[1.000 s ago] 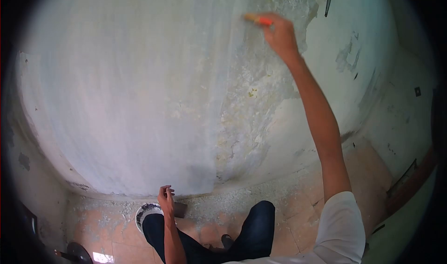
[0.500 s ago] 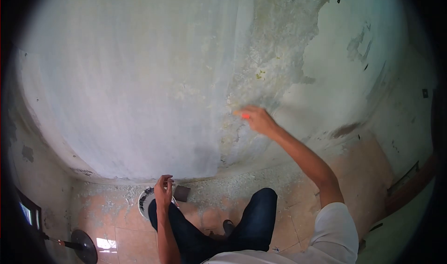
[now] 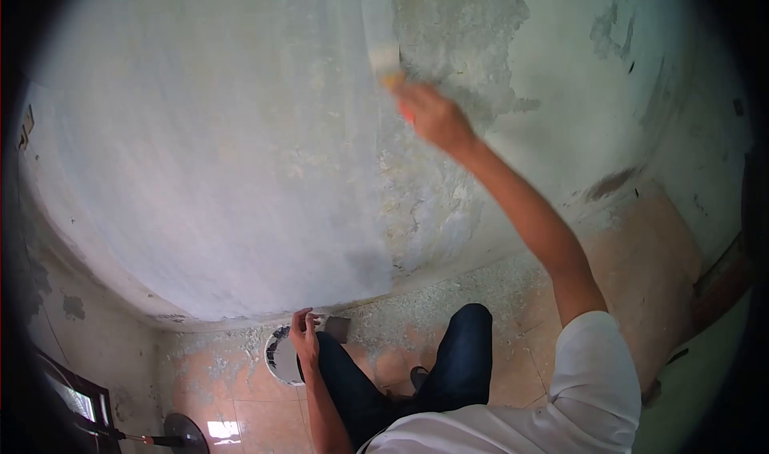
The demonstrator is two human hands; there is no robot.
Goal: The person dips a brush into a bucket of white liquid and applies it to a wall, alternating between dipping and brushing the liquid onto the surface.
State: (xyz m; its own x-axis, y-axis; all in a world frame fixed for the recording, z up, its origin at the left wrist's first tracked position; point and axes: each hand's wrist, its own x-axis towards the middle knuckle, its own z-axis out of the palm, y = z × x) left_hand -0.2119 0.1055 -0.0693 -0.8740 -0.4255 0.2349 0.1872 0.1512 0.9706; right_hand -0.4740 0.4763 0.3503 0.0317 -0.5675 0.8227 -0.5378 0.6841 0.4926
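A paintbrush (image 3: 388, 63) with pale bristles and an orange-yellow part is gripped in my right hand (image 3: 435, 119), somewhat blurred by motion. Its bristles meet the wall (image 3: 240, 133) along the border between the pale coated area and a rough, peeling grey strip (image 3: 456, 37). My left hand (image 3: 304, 335) hangs by my knee above the floor, fingers loosely bent and apart, with nothing seen in it. Just beside and below that hand stands a round white bucket (image 3: 272, 363) with dark smears on its inner wall, partly covered by my leg.
A flat grey-brown piece (image 3: 337, 329) lies near the bucket. Flaked debris (image 3: 448, 294) is strewn over the tile floor (image 3: 260, 422) along the wall's foot. A round black base (image 3: 186, 433) with a pole stands at lower left. A dark reddish-brown object (image 3: 721, 278) is at far right.
My right hand has moved up the wall with the paintbrush, whose bristles now show. The view has shifted a little. My left hand remains beside the bucket.
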